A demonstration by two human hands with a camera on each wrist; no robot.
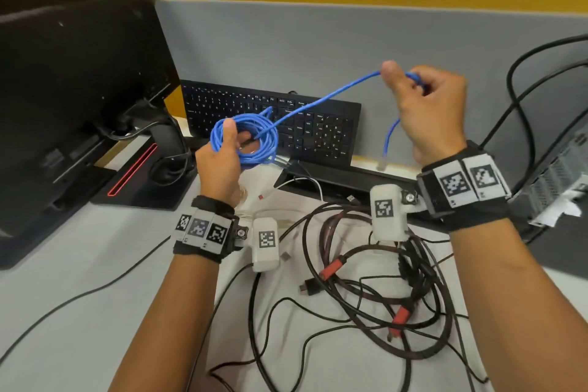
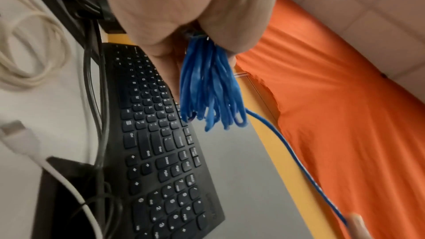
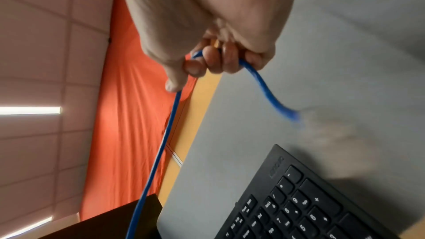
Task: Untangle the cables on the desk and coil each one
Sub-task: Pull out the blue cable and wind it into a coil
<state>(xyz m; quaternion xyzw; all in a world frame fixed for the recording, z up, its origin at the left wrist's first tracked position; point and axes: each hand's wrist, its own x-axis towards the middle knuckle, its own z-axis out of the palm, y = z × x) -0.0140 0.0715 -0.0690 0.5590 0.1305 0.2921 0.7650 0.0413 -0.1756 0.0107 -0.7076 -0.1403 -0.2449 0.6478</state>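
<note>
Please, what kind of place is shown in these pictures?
Most likely an office desk in a cubicle. A black keyboard leans against a grey partition, a monitor stands at the left, and a computer case sits at the right.

Blue cable's [image 3: 264,86] plug end [image 3: 298,123] motion-blurred.

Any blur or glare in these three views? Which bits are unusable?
Head view: mostly sharp, slight blur on the right hand; wide-angle bending at the edges. Left wrist view: blue cable coil readable, white plug smeared. Right wrist view: the cable's loose end motion-blurred; keyboard legible; ceiling light blown out.
</note>
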